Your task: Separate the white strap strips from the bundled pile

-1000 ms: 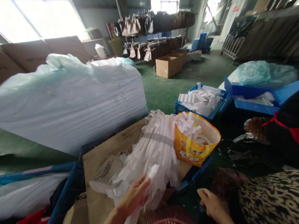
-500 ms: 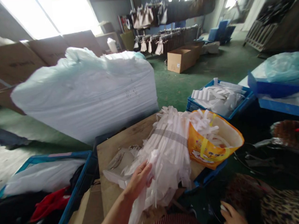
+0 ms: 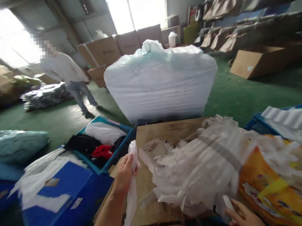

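The left hand is gripping a long white foam strip at lower centre; the right hand, half-closed, is pinching another white piece. The dangling strip is risking snagging on the brown wooden bench.

White foam strip in the left hand, white banded bundle between the hands, orange-yellow printed bag beside the right hand, blue crate beyond the left hand, green floor.

In my left hand I grip one long white foam strip, upright, its top poking above my fingers and its tail hanging down past my wrist. My right hand pinches another white strip at the near edge of the banded bundle of strips lying on the board.
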{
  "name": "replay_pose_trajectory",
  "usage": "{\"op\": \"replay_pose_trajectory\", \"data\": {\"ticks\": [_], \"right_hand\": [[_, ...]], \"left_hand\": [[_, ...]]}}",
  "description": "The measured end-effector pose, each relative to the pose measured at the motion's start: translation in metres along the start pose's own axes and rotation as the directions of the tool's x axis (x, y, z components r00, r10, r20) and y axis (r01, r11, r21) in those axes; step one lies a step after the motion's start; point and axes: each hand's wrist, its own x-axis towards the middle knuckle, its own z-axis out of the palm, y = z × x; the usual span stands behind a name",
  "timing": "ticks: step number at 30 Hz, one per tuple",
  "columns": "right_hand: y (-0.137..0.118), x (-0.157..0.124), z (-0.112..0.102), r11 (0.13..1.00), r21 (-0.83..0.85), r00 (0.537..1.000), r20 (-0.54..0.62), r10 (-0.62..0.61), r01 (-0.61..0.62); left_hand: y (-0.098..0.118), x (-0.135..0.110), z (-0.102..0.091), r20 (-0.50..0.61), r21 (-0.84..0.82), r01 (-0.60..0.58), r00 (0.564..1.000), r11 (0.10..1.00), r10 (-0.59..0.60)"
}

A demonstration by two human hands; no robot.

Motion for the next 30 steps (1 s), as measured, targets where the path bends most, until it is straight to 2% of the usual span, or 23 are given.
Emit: {"op": "replay_pose_trajectory", "data": {"ticks": [2, 4, 7, 9, 10, 12, 14, 15, 16, 19, 20, 21, 22, 25, 26, 30], "right_hand": [[-0.036, 0.003, 0.006, 0.973, -0.174, 0.985, 0.104, -0.135, 0.152], [-0.066, 0.008, 0.014, 0.867, -0.331, 0.923, 0.23, -0.309, 0.373], [-0.104, 0.017, 0.031, 0.581, -0.466, 0.745, 0.441, -0.501, 0.667], [-0.127, 0.019, 0.047, 0.396, -0.475, 0.617, 0.554, -0.559, 0.786], [-0.138, 0.017, 0.055, 0.329, -0.484, 0.575, 0.554, -0.602, 0.811], [-0.158, 0.01, 0.072, 0.239, -0.527, 0.496, 0.424, -0.758, 0.815], [-0.171, -0.004, 0.087, 0.229, -0.546, 0.399, 0.216, -0.891, 0.806], [-0.174, -0.013, 0.094, 0.25, -0.514, 0.38, 0.163, -0.91, 0.82], [-0.176, -0.023, 0.101, 0.285, -0.45, 0.394, 0.171, -0.903, 0.847], [-0.171, -0.056, 0.119, 0.458, -0.198, 0.499, 0.386, -0.776, 0.867], [-0.167, -0.066, 0.123, 0.497, -0.148, 0.507, 0.441, -0.741, 0.855], [-0.164, -0.075, 0.127, 0.504, -0.114, 0.495, 0.462, -0.736, 0.856], [-0.161, -0.082, 0.129, 0.479, -0.088, 0.463, 0.454, -0.762, 0.874], [-0.158, -0.098, 0.127, 0.318, -0.048, 0.311, 0.39, -0.867, 0.947], [-0.159, -0.1, 0.124, 0.278, -0.042, 0.273, 0.38, -0.884, 0.96], [-0.165, -0.104, 0.105, 0.184, -0.05, 0.19, 0.345, -0.919, 0.982]], "left_hand": [[-0.005, -0.02, -0.015, -0.073, 0.0, 0.021, 0.997, 1.0, -0.021], [-0.011, -0.043, -0.027, -0.118, -0.011, 0.053, 0.992, 0.999, -0.054], [-0.025, -0.079, -0.04, -0.117, -0.066, 0.117, 0.985, 0.991, -0.124], [-0.037, -0.102, -0.041, -0.099, -0.115, 0.169, 0.979, 0.979, -0.18], [-0.043, -0.113, -0.039, -0.09, -0.135, 0.192, 0.975, 0.972, -0.205], [-0.053, -0.132, -0.033, -0.073, -0.17, 0.226, 0.968, 0.959, -0.241], [-0.06, -0.147, -0.026, -0.035, -0.213, 0.243, 0.966, 0.946, -0.256], [-0.062, -0.152, -0.022, -0.004, -0.233, 0.249, 0.966, 0.94, -0.257], [-0.063, -0.156, -0.02, 0.03, -0.247, 0.253, 0.967, 0.935, -0.253], [-0.063, -0.162, -0.013, 0.127, -0.243, 0.254, 0.965, 0.936, -0.229], [-0.062, -0.163, -0.01, 0.149, -0.243, 0.246, 0.965, 0.938, -0.214], [-0.06, -0.163, -0.008, 0.166, -0.249, 0.235, 0.966, 0.94, -0.197], [-0.058, -0.164, -0.005, 0.181, -0.258, 0.224, 0.967, 0.94, -0.181], [-0.051, -0.164, 0.005, 0.227, -0.244, 0.201, 0.963, 0.949, -0.146], [-0.048, -0.164, 0.008, 0.253, -0.219, 0.201, 0.957, 0.955, -0.144], [-0.04, -0.161, 0.018, 0.391, -0.143, 0.188, 0.913, 0.972, -0.119]]}}
